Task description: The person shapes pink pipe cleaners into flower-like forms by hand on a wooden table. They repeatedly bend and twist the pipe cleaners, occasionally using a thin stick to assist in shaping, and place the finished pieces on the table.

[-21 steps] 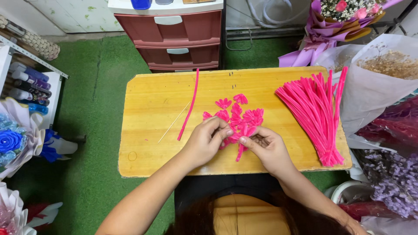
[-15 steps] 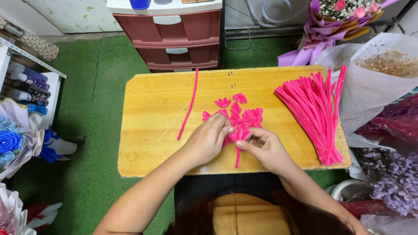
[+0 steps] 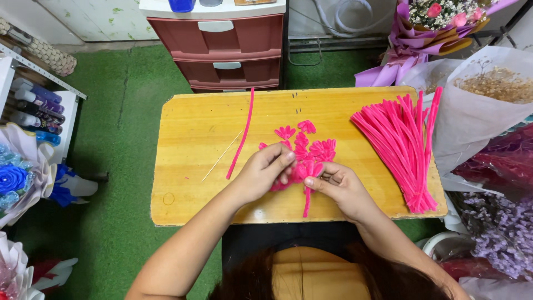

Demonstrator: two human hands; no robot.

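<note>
Hands meet over the front-middle of the low yellow wooden table (image 3: 189,139). Left hand (image 3: 265,173) is curled, fingertips pinched on the bent pink pipe-cleaner flower piece (image 3: 304,171); right hand (image 3: 340,189) grips the same piece from the other side, thumb & forefinger closed narrow on it just where its straight stem drops toward the table's near edge. The piece sits between both hands, touching both, just above the wood or on it; can't tell which.

Just behind the hands, toward the far side: a cluster of small folded pink pipe-cleaner petals (image 3: 311,141), lying loose on the table, some touching each other. Left of those, a single straight pink pipe cleaner (image 3: 242,133) lies diagonally, w/ a thin pale wooden skewer (image 3: 222,156) beside it, nearly parallel. On the table's right end, a thick fanned bundle of straight pink pipe cleaners (image 3: 402,144), well apart from the hands.

Around the table: green artificial-turf floor (image 3: 111,166), a dark red plastic drawer unit (image 3: 227,50) behind, a purple-wrapped flower bouquet (image 3: 427,28) at back right, a white paper wrap of dried beige flowers (image 3: 488,94) at right, a blue fabric rose (image 3: 11,179) at far left.
</note>
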